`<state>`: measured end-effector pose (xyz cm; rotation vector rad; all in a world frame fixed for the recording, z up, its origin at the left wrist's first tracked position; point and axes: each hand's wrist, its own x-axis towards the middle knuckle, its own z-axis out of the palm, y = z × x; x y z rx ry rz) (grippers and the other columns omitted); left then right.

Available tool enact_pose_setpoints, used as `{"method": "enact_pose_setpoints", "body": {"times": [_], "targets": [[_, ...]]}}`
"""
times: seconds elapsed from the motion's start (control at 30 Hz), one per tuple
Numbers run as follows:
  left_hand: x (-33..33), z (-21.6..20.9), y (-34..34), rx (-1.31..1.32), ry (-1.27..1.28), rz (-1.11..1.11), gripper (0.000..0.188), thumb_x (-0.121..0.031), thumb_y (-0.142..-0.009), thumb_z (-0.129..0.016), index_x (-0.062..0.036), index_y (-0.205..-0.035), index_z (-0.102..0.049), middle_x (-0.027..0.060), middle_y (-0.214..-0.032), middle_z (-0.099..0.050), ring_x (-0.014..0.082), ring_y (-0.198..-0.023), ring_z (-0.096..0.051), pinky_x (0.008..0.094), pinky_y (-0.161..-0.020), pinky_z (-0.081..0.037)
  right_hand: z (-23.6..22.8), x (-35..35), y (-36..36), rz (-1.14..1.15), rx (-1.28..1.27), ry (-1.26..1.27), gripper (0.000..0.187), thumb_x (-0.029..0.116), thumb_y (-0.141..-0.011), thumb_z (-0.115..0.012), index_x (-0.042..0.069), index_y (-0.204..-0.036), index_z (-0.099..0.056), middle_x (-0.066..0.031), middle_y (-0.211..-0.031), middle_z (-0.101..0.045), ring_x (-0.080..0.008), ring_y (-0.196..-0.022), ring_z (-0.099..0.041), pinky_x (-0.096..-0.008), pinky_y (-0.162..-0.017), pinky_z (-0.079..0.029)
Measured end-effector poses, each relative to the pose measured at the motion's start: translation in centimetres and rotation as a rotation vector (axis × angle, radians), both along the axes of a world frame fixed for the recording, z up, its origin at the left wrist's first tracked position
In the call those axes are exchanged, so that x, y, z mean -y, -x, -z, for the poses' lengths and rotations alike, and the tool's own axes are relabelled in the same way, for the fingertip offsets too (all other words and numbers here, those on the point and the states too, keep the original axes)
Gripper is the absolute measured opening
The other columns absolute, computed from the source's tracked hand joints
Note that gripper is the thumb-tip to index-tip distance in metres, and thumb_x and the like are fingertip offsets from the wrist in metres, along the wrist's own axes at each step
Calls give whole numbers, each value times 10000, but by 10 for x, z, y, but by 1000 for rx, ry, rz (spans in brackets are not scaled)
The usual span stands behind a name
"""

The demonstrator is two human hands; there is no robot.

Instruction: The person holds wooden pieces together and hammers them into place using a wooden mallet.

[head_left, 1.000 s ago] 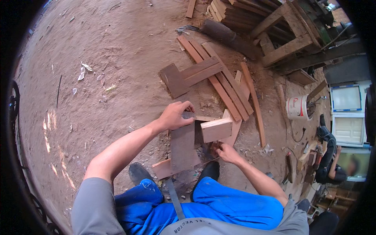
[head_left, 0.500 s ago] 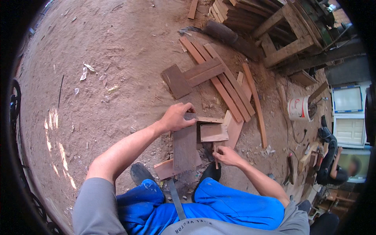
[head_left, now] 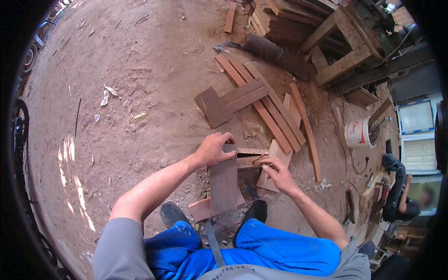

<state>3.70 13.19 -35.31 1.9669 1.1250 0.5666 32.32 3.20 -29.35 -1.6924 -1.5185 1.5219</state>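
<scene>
Left hand (head_left: 215, 150): fingers clasping dark board (head_left: 224, 186) at far end, apparently steadying it | Dark board: near end between shoes (head_left: 174, 215), across reddish plank (head_left: 199, 209) | Right hand (head_left: 280, 176): fingertips at short block (head_left: 247, 163), possibly positioning it; grip cannot be told

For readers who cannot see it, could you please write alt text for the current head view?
A person's left grip holds the far end of a dark board, while the right grip is at the end of a narrow wooden piece beside it. Loose reddish planks lie beyond on the dirt ground.
</scene>
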Motion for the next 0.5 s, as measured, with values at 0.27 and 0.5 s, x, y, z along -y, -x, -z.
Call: {"method": "enact_pose_setpoints", "body": {"times": [0.27,0.5], "targets": [[-1,-3,-1,76,-20,33,362,-327,-831,-776,-73,-1061,-659,162,-988,-713,341,-986,-686,434,-879,-542,-5,7,16,-5,114,-157,452,200,-953,-706,55,-1362,-579,-118,-1235,-562,-185,-880,-634,-327,-759,-547],[1,1,0,11,-20,8,364,-324,-835,-772,-80,-1079,-657,160,-1004,-717,340,-997,-686,436,-883,-541,-1,2,25,-100,298,-247,305,194,-938,-723,48,-1199,-664,-128,-1099,-588,-222,-785,-657,-359,-711,-550]]}}
